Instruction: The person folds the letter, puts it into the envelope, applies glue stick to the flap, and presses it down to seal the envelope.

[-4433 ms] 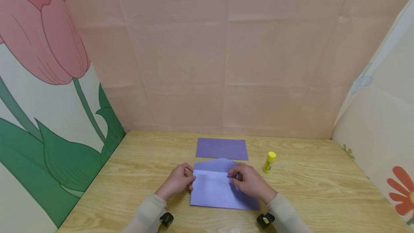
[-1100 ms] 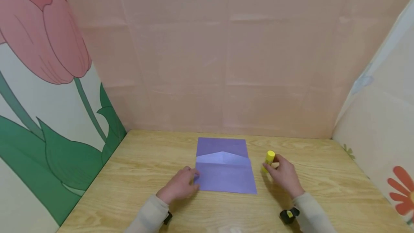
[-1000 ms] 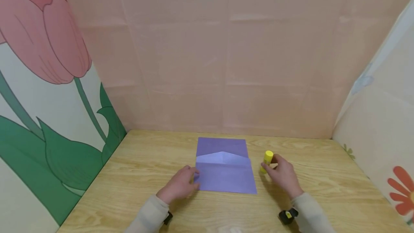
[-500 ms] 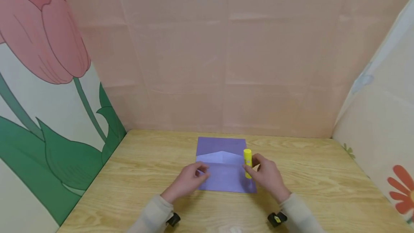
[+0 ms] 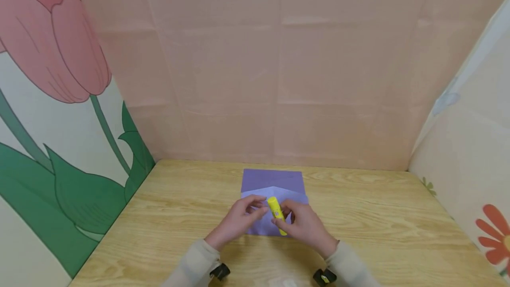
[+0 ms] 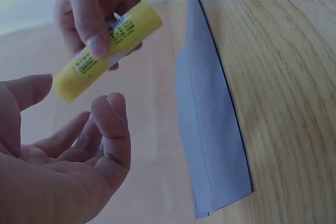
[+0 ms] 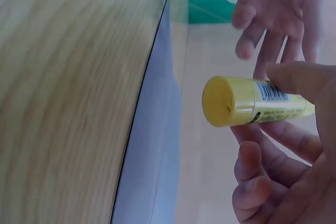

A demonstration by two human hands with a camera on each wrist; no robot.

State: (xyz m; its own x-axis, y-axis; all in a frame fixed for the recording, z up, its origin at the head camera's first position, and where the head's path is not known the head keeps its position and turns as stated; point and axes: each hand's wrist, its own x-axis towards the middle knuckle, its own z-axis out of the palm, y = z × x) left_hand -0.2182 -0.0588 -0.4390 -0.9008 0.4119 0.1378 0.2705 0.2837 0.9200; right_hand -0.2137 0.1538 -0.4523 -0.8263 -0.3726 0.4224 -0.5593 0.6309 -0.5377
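A yellow glue stick with its cap on is pinched between the thumb and fingers of my right hand. It tilts to the left above a purple envelope on the table. My left hand is beside the capped end, fingers loosely bent and apart, holding nothing. In the left wrist view the glue stick points its cap into the gap between the left thumb and fingers. The right wrist view shows its round base and a barcode. The envelope's pointed flap lies unfolded away from me.
A darker purple sheet lies flat behind the envelope, partly covered by its flap. Both rest on a wood-grain table. A pinkish sheet hangs behind the table, with flower-printed panels at the left and right.
The right hand has picked up the glue stick from the table's right side and carried it left over the envelope. The left hand has let go of the envelope's edge and risen towards the stick.
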